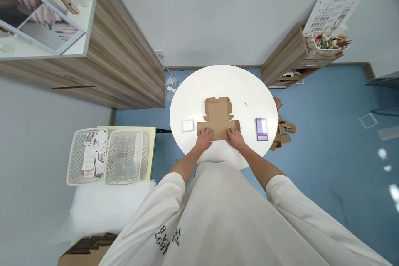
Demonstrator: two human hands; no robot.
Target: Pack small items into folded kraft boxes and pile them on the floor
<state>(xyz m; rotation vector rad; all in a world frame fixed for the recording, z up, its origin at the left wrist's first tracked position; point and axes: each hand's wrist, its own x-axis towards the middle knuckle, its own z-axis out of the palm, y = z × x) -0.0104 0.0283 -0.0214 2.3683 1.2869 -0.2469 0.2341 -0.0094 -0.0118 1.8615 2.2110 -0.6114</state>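
Observation:
An unfolded brown cardboard box [218, 111] lies on the white round table [195, 87], its wide panel and side flaps nearest me. My left hand [205, 138] rests on the left part of that wide panel, fingers on top of the cardboard and slightly apart. On the panel's right part lies my right hand [235, 136], also with its fingers on top and a little spread. Neither hand is visibly wrapped round an edge. To the left of the box sits a small white square item [188, 125]; to the right is a purple item with a blurred face [262, 129].
Folded cardboard pieces [283, 129] are heaped on the floor right of the table. White baskets [124, 158] with clear plastic cases and cards stand at left. A tall wooden cabinet [124, 54] and a smaller one [286, 56] flank the table; a power strip [171, 89] lies behind it.

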